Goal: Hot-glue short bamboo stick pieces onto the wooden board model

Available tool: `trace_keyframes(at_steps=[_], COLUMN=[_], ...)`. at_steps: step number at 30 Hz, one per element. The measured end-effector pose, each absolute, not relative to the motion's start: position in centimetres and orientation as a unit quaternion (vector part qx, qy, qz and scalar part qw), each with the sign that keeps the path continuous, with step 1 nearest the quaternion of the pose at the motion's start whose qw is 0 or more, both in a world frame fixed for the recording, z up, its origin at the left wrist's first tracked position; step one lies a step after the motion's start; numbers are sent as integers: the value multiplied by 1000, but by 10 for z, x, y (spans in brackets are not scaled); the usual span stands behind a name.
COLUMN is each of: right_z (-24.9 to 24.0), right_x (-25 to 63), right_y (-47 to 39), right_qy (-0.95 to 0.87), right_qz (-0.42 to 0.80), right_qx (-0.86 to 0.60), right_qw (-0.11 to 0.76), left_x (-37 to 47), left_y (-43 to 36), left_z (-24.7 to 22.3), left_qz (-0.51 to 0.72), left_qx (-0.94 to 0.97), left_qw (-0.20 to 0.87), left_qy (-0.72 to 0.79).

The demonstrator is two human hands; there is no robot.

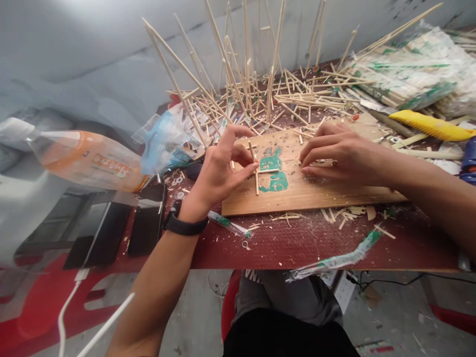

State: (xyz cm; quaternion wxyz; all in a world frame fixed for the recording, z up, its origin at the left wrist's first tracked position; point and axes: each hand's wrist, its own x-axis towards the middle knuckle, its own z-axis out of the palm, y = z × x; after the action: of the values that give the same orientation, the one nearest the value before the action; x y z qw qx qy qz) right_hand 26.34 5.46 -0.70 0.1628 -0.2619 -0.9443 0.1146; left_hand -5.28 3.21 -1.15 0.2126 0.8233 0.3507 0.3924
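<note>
The left hand [225, 161] is pinching a small stick piece [257, 184] between thumb and forefinger, above the left part of the board [316, 197]. One short stick is running lengthwise, and a second is projecting from it across the green patch [274, 182] on the wood. The right hand [334, 148] is resting low over the board's right half, its fingers curling inward with the tips drawn close together. Whether those tips are pinching a sliver or only touching the wood, I cannot tell; the fingers are hiding the spot.

On progress, the work is appearing partly done in my judgement. Two sticks are meeting at an angle in the piece, while their outer ends are showing free, with nothing joined to them. Whether the joint is holding by itself or by the pinch is not showing.

Behind the board, tall sticks [273, 69] are standing in leaning groups, and many loose sticks [316, 102] are lying about them, apparently unjoined. A packet [416, 69] of further stock is lying at the far right, near a yellow handle [431, 124]. Shavings [349, 215] are littering the near edge.
</note>
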Motion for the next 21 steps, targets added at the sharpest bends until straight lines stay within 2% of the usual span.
trace_keyframes(at_steps=[14, 21], right_z=[-7, -8], right_x=[263, 263], right_y=[53, 53], right_qy=[-941, -941], right_qz=[113, 118], right_qx=[-272, -270], right_qw=[166, 166], left_x=[-52, -51], left_y=[28, 26], left_z=[-9, -13], left_qz=[379, 392], left_qx=[825, 807], left_qw=[197, 243], left_qy=[369, 370])
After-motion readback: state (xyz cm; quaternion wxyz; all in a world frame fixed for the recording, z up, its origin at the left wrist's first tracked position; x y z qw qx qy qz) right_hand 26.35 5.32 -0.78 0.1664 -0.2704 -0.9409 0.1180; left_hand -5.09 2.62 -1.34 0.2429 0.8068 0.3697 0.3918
